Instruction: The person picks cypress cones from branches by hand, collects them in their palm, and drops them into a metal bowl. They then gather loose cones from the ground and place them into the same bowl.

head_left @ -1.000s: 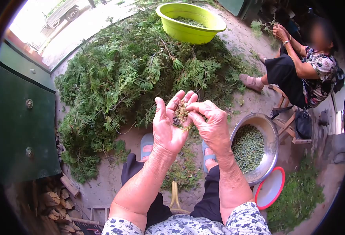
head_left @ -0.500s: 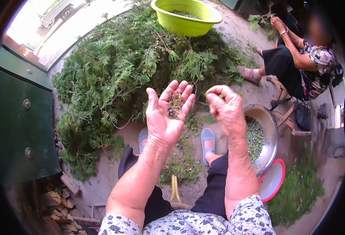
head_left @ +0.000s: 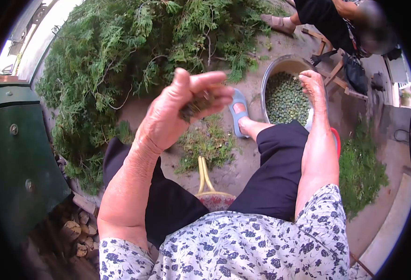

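Observation:
My left hand (head_left: 175, 100) is turned on its side above the ground between my legs, fingers stretched out and thumb up. Brown and green plant bits (head_left: 196, 106) lie against its palm and fingers, blurred by motion. My right hand (head_left: 313, 85) hangs over the right part of a metal basin (head_left: 264, 88), its fingers curled in. Whether anything small sits between those fingertips I cannot make out. Small round green cones (head_left: 284, 100) fill much of the basin, which stands beyond my right knee.
A large heap of cut evergreen branches (head_left: 121, 51) lies ahead and left. Loose sprigs (head_left: 210, 144) litter the ground between my feet. Another person (head_left: 322, 18) sits at the upper right by a wooden stool (head_left: 338, 70). A green cabinet (head_left: 21, 163) and split firewood (head_left: 72, 231) are at left.
My right hand has moved right, over the basin. My left hand has tilted from palm up onto its side. The view has swung down and right, and the yellow-green tub is out of sight.

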